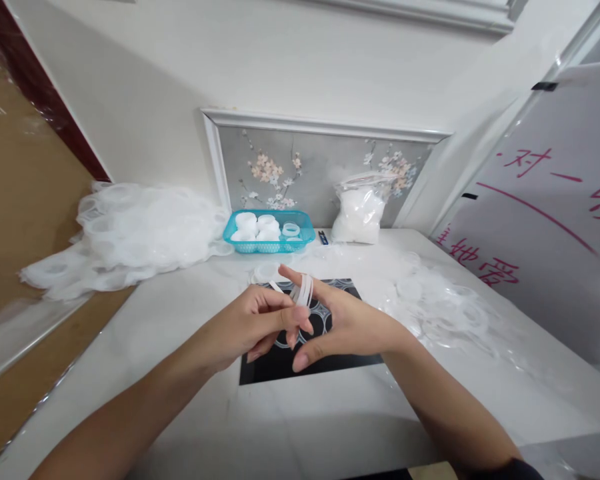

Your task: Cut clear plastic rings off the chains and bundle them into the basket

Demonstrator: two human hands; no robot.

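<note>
My left hand (260,323) is closed, its thumb and fingers pinching the lower edge of several thin white rings (306,288). These rings sit looped around an outstretched finger of my right hand (347,323). That hand's thumb stands well apart from the fingers. A short white strip (276,287) pokes out above my left fingers; whether it belongs to the rings I cannot tell. Both hands hover over a black mat (270,368) printed with pale circles. Just behind them on the table lie translucent white rings (266,272).
A blue basket (269,247) with white ring stacks stands against the wall. Right of it are a small dark tool (323,238) and a clear bag (359,210) of white material. Ring piles lie left (145,220) and right (440,300). A whiteboard (545,200) leans at right.
</note>
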